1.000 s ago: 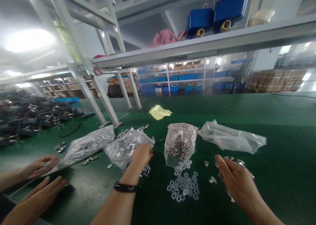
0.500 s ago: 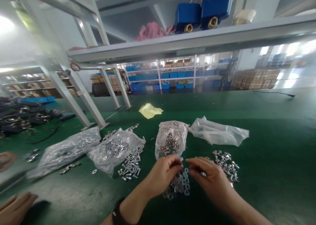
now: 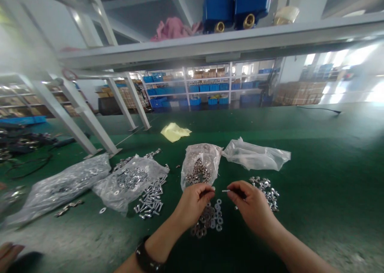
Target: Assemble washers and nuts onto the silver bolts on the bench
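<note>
My left hand [image 3: 193,203] is closed in a pinch above a pile of flat washers [image 3: 208,221] on the green table; what its fingertips hold is too small to make out. My right hand [image 3: 250,205] is pinched round a small metal bolt [image 3: 226,191] whose tip points left toward the left hand. The two hands are a few centimetres apart. Just behind them lies an open clear bag of nuts [image 3: 199,167]. A heap of small metal parts [image 3: 265,187] lies right of my right hand. Loose bolts [image 3: 150,197] lie to the left.
Two clear bags of hardware [image 3: 132,179] [image 3: 60,185] lie left, an almost empty bag [image 3: 256,157] right, a yellow cloth [image 3: 174,132] behind. Slanted grey frame legs [image 3: 87,117] stand on the table's left. Another person's hand [image 3: 9,253] shows at the bottom left corner.
My left hand left the washer bag and came to the middle; my right hand moved in from the right and now holds a bolt. The view shifted, and the other person's hands slid mostly out.
</note>
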Tool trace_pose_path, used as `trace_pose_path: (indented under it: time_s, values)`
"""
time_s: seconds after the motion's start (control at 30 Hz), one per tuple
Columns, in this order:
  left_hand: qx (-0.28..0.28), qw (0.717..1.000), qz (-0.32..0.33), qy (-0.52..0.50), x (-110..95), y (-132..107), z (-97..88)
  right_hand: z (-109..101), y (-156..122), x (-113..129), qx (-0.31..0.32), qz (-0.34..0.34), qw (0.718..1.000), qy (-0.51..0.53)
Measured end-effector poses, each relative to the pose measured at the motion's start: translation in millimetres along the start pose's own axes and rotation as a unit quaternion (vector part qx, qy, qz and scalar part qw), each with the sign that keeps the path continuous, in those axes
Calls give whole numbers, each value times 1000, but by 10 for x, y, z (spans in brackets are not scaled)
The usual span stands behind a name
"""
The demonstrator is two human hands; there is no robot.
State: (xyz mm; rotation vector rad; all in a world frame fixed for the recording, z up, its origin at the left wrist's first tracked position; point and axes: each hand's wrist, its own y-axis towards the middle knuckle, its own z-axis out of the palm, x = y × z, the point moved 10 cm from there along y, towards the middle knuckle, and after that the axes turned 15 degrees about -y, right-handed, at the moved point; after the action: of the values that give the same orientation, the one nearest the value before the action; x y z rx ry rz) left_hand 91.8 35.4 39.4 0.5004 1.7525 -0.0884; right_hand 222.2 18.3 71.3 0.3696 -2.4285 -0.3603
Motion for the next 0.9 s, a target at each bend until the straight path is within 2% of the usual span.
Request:
trace_pose_path:
  time_s: [0.07, 0.17, 0.33, 0.47, 0.57, 0.67, 0.7, 0.77, 0.83, 0.9]
  values:
    - [31, 990, 50, 129, -48, -4, 76, -15, 17, -96, -6, 29, 1000, 6]
    - [81, 965, 79, 237, 4, -31, 248, -33, 26, -127, -11, 43, 999, 7]
    - [120, 937, 86, 315, 118, -33, 425, -40, 15, -70, -11, 37, 999, 15]
    - [111, 929, 98, 339, 107, -24, 452, -10, 13, -77, -5, 39, 999, 26]
    - [51, 959, 72, 268, 58, 6, 302, 24, 8, -86, 0, 39, 999, 31]
    - [-19, 996, -40, 75, 169, 19, 85, 63, -7, -63, 12, 33, 999, 30]
    - [-34, 996, -86, -4, 239, 4, 54, 73, -12, -47, 17, 29, 999, 29]
    - [-49, 977, -153, -138, 341, -41, 63, 83, -24, -8, 21, 20, 999, 22]
    - [-58, 958, -171, -222, 360, -74, 95, 83, -34, 32, 18, 11, 1000, 9]
    - [-62, 948, -170, -262, 350, -94, 124, 88, -42, 62, 16, 4, 1000, 2]
